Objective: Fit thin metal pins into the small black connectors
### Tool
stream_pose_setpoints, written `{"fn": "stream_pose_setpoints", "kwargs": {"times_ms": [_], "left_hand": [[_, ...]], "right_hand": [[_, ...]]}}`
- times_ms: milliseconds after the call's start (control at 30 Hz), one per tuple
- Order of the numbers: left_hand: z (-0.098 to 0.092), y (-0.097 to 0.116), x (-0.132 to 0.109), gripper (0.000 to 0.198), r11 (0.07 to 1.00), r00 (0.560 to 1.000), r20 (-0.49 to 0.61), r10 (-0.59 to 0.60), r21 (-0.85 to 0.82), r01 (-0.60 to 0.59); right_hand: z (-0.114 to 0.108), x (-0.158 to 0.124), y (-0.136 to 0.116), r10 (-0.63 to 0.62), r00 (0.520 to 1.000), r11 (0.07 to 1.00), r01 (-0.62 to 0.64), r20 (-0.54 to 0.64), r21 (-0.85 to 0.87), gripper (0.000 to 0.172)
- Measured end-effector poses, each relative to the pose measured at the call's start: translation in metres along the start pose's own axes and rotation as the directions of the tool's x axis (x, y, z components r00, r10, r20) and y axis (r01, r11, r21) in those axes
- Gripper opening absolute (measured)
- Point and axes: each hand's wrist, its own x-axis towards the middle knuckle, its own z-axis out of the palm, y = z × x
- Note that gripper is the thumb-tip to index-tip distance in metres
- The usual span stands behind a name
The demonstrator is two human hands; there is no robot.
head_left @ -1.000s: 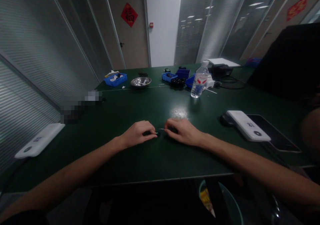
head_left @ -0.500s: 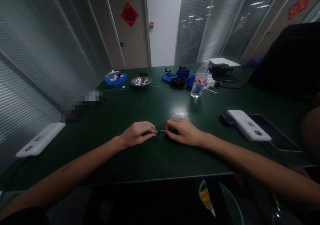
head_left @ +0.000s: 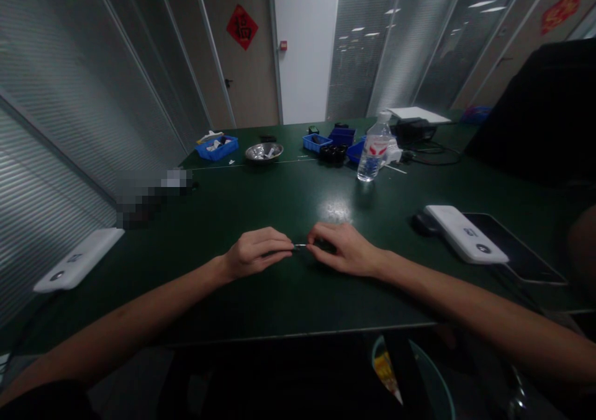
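My left hand (head_left: 259, 252) pinches one end of a small, thin, silvery piece (head_left: 300, 246) just above the green tabletop (head_left: 298, 308). My right hand (head_left: 343, 248) holds the piece's other end between thumb and curled fingers. Only a short, slim length shows between the two sets of fingertips; both ends are covered, and its exact kind is too small to make out. The hands face each other, a narrow gap apart, low over the table near its front edge.
A water bottle (head_left: 374, 150) stands beyond my right hand. Farther back are a metal bowl (head_left: 254, 154) and blue trays (head_left: 215, 153). White power banks (head_left: 465, 233) (head_left: 79, 261) lie at both sides, the right one over a dark tablet (head_left: 521, 255). Below the edge stands a bin (head_left: 437, 376).
My left fingers have closed farther over the small dark green part at their tips, which is now mostly covered. The right hand has stayed nearly still, and the view has shifted slightly.
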Motion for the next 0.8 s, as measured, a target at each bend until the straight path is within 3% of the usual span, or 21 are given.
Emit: {"fn": "stream_pose_setpoints", "kwargs": {"times_ms": [400, 667, 800], "left_hand": [[0.0010, 0.0053, 0.0000, 0.028, 1.000, 0.999, -0.051, 0.004, -0.012, -0.005], [0.0026, 0.0039, -0.0004, 0.029, 0.999, 1.000, -0.011, -0.017, -0.031, 0.016], [0.0014, 0.0051, 0.0013, 0.027, 1.000, 1.000, -0.007, -0.007, -0.026, 0.007]], "right_hand": [[0.0057, 0.0003, -0.0050, -0.005, 0.999, 0.992, 0.012, -0.054, 0.127, 0.012], [-0.0017, -0.0009, -0.0071, -0.035, 0.999, 0.997, 0.037, 0.031, -0.070, 0.018], [0.0001, -0.0014, -0.0082, -0.029, 0.999, 0.999, 0.029, 0.015, -0.038, 0.017]]}}
